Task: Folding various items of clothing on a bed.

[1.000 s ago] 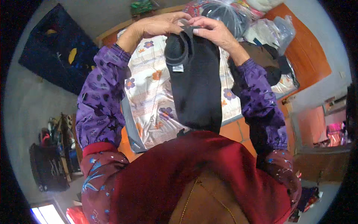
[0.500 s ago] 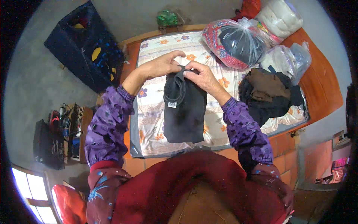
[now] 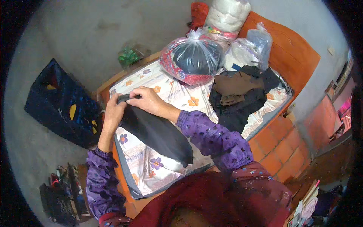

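Observation:
A dark, folded black shirt (image 3: 157,134) slants across the bed, its top end lifted in both hands and its lower end toward me. At the upper left corner, my left hand (image 3: 113,113) is closed on the fabric, thumb toward the edge. My right hand (image 3: 149,101) pinches the same rolled edge a little to the right, its fingers curled. The neckline and label cannot be made out from this angle. Beneath lies a flower-printed sheet (image 3: 189,99).
To the right, a pile of black and brown clothes (image 3: 238,90) lies on the bed. Behind stand a tied clear bag of textiles (image 3: 194,58) and a white bundle (image 3: 227,17) near the wooden headboard (image 3: 289,47). A dark blue fabric cabinet (image 3: 62,106) stands left.
The view has swung to the right. Both hands still hold the shirt's neck end; the shirt has turned from upright to slanting, and its neckline and label no longer show.

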Action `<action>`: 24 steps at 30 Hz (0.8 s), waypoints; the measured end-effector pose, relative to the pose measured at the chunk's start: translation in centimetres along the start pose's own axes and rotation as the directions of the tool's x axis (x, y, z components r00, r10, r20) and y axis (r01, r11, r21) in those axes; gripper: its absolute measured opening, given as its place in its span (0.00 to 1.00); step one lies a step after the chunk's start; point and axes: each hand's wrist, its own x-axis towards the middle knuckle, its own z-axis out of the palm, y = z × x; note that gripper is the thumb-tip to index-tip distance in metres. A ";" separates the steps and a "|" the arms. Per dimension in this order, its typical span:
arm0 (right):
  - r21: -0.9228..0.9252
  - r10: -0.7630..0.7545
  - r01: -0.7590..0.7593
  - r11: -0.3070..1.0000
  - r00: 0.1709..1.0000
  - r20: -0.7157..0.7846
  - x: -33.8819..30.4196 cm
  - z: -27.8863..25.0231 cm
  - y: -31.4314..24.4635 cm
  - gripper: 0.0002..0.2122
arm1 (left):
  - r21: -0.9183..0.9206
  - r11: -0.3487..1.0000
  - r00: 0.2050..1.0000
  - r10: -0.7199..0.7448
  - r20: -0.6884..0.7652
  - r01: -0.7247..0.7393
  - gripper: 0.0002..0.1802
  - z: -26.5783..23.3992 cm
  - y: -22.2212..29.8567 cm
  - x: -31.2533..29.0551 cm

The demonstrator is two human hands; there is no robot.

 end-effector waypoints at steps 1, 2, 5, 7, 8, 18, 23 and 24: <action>0.007 0.029 -0.029 1.000 1.000 0.013 0.4 -0.4 -0.3 0.10 | 0.020 0.999 0.999 -0.037 -0.013 0.037 0.12 0.2 0.3 0.5; -0.004 0.031 -0.031 1.000 0.999 -0.016 1.0 -0.8 -0.4 0.10 | -0.071 0.996 0.999 -0.048 0.005 0.049 0.14 0.5 0.6 0.9; 0.132 0.084 -0.078 0.988 0.996 -0.036 2.3 -2.3 -0.8 0.09 | -0.137 0.979 0.977 0.129 -0.172 -0.153 0.16 2.4 2.0 1.0; 0.164 0.091 -0.085 0.983 0.995 -0.028 2.8 -3.4 -0.6 0.09 | -0.067 0.948 0.931 0.288 -0.224 -0.310 0.18 3.4 2.6 0.9; 0.156 0.105 -0.101 0.983 0.994 -0.014 2.9 -4.0 -0.4 0.08 | -0.080 0.944 0.930 0.296 -0.219 -0.319 0.18 3.7 2.8 1.0; 0.011 0.045 -0.044 0.999 0.996 -0.077 1.6 -8.7 1.3 0.09 | -0.066 0.965 0.965 0.249 -0.076 -0.254 0.17 6.3 4.8 4.6; -0.095 0.001 -0.009 0.995 0.997 -0.081 3.7 -11.0 0.9 0.13 | -0.063 0.926 0.865 0.321 -0.387 -0.372 0.14 9.3 6.8 6.0; -0.099 -0.038 0.036 0.994 0.999 -0.016 4.4 -11.7 0.7 0.14 | 0.045 0.823 0.732 0.527 -0.432 -0.566 0.14 9.4 7.3 6.4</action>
